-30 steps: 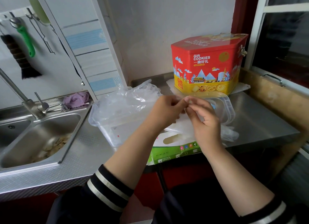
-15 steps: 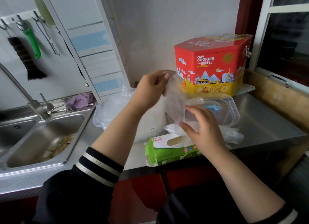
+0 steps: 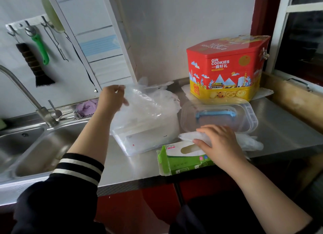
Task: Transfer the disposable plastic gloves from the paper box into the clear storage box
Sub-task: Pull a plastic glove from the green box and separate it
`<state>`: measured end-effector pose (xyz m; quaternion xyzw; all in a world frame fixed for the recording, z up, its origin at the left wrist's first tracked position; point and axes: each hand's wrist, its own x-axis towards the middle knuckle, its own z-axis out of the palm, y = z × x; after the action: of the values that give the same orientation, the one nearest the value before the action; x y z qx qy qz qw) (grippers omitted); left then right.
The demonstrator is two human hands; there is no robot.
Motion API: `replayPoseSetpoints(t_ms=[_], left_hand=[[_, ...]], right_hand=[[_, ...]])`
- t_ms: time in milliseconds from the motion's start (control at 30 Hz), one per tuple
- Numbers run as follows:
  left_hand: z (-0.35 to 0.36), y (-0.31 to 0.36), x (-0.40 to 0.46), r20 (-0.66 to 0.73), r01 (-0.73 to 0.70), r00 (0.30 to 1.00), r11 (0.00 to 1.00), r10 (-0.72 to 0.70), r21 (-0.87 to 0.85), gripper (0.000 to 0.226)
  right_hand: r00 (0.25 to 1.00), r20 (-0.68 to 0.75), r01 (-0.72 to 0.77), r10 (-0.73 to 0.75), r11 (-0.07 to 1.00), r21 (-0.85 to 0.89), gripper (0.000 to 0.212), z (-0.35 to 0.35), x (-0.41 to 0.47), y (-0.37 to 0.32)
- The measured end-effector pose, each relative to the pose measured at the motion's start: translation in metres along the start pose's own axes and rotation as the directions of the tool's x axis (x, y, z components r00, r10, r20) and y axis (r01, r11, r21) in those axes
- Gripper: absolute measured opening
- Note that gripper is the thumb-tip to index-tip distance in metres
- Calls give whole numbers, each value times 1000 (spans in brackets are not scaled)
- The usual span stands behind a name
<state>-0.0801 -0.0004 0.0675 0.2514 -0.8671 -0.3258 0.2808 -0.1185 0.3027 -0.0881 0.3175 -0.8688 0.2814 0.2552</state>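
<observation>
Step in hand: as I read it, I am mid-transfer; my left hand (image 3: 111, 98) hangs over the clear storage box (image 3: 146, 128) with a thin glove (image 3: 139, 97) pinched in its fingers, about to let it fall on the heap inside
Left fingers: curled on the top edge of that glove; the thumb side is hidden, so I judge a pinch, not a full grip
Right hand: my right hand (image 3: 216, 142) lies on the flat stack of gloves (image 3: 192, 136) at the mouth of the paper box (image 3: 181, 161); fingers bent over the stack, though whether they have clamped on one sheet I cannot tell
Where the gloves are: a crumpled heap fills the storage box; more lie loose on the tabletop (image 3: 279, 128) beside my right wrist
Lid: the lid (image 3: 244, 114) rests just behind the paper box
Next move: release left, then peel a single sheet with the right; the film clings, so separating one will need care
</observation>
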Motion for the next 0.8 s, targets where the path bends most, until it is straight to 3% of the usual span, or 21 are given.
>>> replayPoseSetpoints(t_ms=[233,500,633,733,800], left_hand=[[-7,-22,-7,7,28,999,944,-33,330,21],[-9,-19,-19,-66,-13,995,781,69,624,47],[-4,1,-31,-128,-150,953,795,274,587,37],[7,24,-46,-187,-386,844,812,502,438,21],[16,39,-60,-195,-511,790,800,581,314,15]], right_hand=[[1000,-5,10,-10,1000,-5,47,-3,1,-6],[997,22,-73,71,995,66,31,-2,3,-6],[994,33,-105,102,988,115,19,-3,5,-8],[994,26,-106,104,986,127,7,-3,6,-7],[994,33,-111,108,985,134,7,-3,7,-7]])
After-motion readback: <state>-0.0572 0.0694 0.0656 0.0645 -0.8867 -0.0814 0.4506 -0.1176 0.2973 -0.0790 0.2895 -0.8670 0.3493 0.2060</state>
